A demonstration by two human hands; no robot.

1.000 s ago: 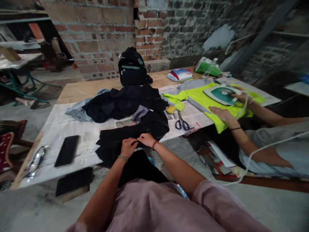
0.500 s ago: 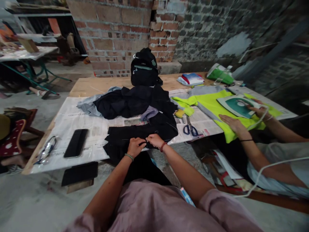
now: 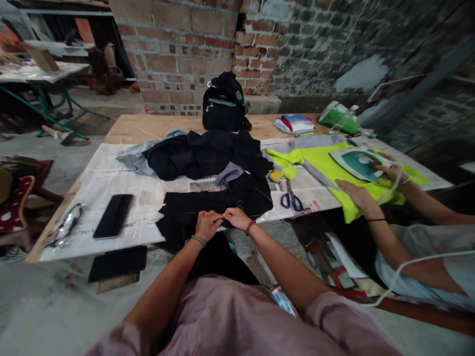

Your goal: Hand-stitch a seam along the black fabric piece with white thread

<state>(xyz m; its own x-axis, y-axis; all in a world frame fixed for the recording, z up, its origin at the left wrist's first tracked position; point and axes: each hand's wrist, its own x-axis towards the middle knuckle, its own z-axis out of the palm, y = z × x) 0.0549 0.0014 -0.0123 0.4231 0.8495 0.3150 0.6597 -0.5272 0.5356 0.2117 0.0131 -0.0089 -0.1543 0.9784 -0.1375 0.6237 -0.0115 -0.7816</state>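
Black cloth (image 3: pixel 185 205) lies along the front edge of the table, part of it hanging over. My left hand (image 3: pixel 208 225), with a green beaded bracelet at the wrist, is closed on the cloth's edge. Close beside it my right hand (image 3: pixel 237 218), wearing a red beaded bracelet, pinches the same edge, fingertips almost meeting. Whether a needle or thread sits between the fingers is too small to make out. Behind my hands, a heap of dark clothing (image 3: pixel 193 154) rests on newspaper. Scissors with dark blue handles (image 3: pixel 291 200) lie to the right.
A phone (image 3: pixel 114 215) and glasses (image 3: pixel 67 225) lie at the left. A black backpack (image 3: pixel 224 106) stands at the back. On the right, a co-worker's hands press an iron (image 3: pixel 356 164) on a yellow garment (image 3: pixel 322 160). Folded clothes (image 3: pixel 295 123) sit behind.
My hands have drawn slightly closer together at the cloth's edge. The view has shifted a little. The co-worker's iron has slid slightly to the left.
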